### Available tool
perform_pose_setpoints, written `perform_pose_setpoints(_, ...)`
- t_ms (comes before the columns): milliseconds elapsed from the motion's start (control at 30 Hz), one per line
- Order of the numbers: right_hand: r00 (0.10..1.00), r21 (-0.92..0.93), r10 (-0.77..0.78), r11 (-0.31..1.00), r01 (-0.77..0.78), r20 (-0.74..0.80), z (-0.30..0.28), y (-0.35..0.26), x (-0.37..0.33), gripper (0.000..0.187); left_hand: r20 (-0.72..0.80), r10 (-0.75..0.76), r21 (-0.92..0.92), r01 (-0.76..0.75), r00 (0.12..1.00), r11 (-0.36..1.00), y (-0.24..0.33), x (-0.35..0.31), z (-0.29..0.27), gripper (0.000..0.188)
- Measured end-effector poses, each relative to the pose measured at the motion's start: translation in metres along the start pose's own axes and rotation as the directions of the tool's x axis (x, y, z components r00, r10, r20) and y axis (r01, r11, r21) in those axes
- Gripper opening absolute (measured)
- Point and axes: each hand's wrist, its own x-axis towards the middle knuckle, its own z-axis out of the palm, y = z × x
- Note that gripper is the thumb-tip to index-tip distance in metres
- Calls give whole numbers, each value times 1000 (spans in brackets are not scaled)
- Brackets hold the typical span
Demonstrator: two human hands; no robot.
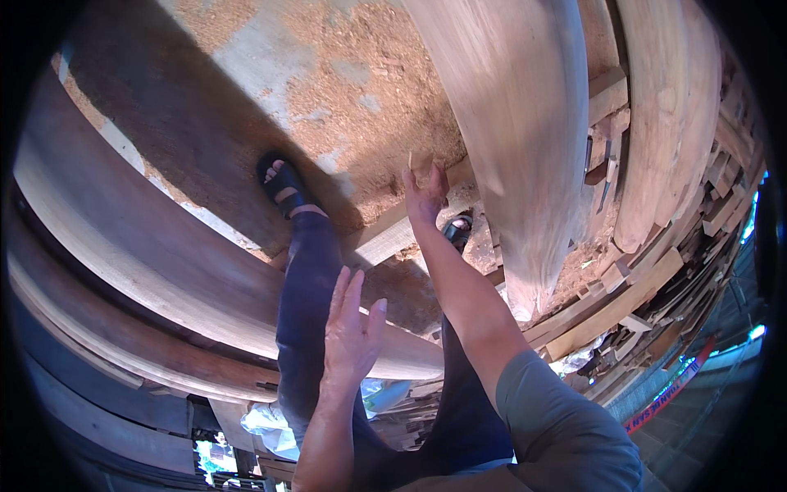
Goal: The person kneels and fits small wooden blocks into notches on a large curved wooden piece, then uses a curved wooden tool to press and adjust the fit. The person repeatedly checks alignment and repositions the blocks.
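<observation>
My left hand (352, 332) is raised in front of my left leg, its fingers stretched out and nothing in it. Farther forward, my right hand (428, 195) hangs over the ground with thumb and fingers apart. A small pale streak shows by one of its fingertips, too small to make out. Just right of that hand stands a long, broad, pale wooden slab (525, 123), and I cannot tell whether they touch. Below the hand, a squared wooden beam (385, 234) lies across the ground.
Sawdust (369, 90) covers much of the grey floor ahead. Long curved boards (147, 230) run along my left. To the right lie another thick slab (668, 107) and a heap of offcuts (656, 283). My sandalled left foot (283, 184) stands in shadow.
</observation>
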Motion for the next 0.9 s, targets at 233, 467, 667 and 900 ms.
perform_pose_setpoints(233,901,-397,135,917,44,413,-93,-10,-59,96,-106,4,-75,-12,994,997,-13,16,-25,52)
perform_pose_setpoints(467,554,-412,177,848,334,813,-301,-49,-130,67,-275,230,24,-233,933,972,-21,-41,-106,39)
perform_pose_setpoints(667,597,138,59,950,-280,800,-356,-261,-149,68,43,-80,64,77,996,995,-46,-116,-223,56)
perform_pose_setpoints(900,550,74,74,968,-242,832,-283,-340,-110,55,-34,-319,150,320,947,935,-82,-89,-363,57)
